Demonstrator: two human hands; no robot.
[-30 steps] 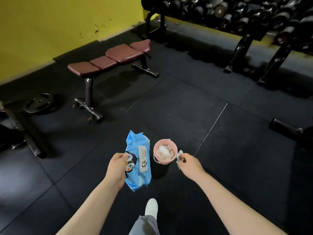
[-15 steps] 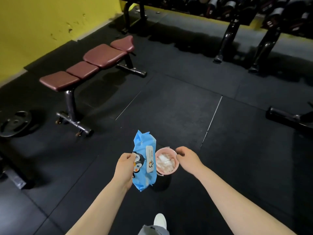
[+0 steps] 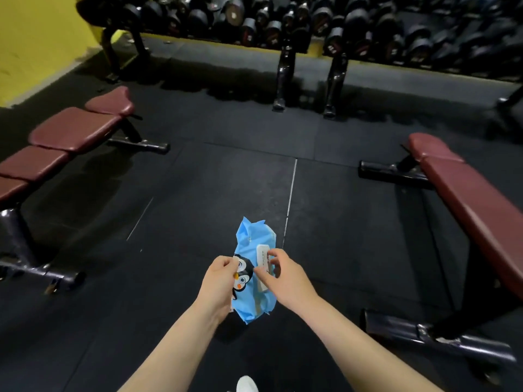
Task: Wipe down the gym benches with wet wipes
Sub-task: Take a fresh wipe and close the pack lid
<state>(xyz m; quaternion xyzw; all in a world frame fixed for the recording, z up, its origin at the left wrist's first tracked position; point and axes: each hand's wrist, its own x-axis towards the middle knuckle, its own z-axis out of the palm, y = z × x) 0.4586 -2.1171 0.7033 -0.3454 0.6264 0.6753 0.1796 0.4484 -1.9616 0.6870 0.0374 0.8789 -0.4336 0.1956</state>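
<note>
A: What fills the room?

B: A dark rubber floor [image 3: 215,176]. Along the far edge runs a rack [image 3: 283,32] loaded with black dumbbells, with a yellow wall [image 3: 36,32] at the far left.

A: And the benches?

B: Two, both padded in maroon. The left bench [image 3: 65,131] lies at the left edge, in several pad sections. The right bench [image 3: 475,199] runs along the right edge. They are well apart, with bare floor between them.

A: Where is the wipe pack?

B: The blue pack [image 3: 252,301] is held in the air in front of the person, low in the middle of the view, between the benches. It has a cartoon penguin printed on it and a white flap [image 3: 263,254] on top.

A: What are the hands doing?

B: The left hand [image 3: 218,284] grips the pack's left side, fingers curled around it. The right hand [image 3: 285,278] has its thumb and fingertips pinching at the white flap. The two hands are close together on the pack.
</note>
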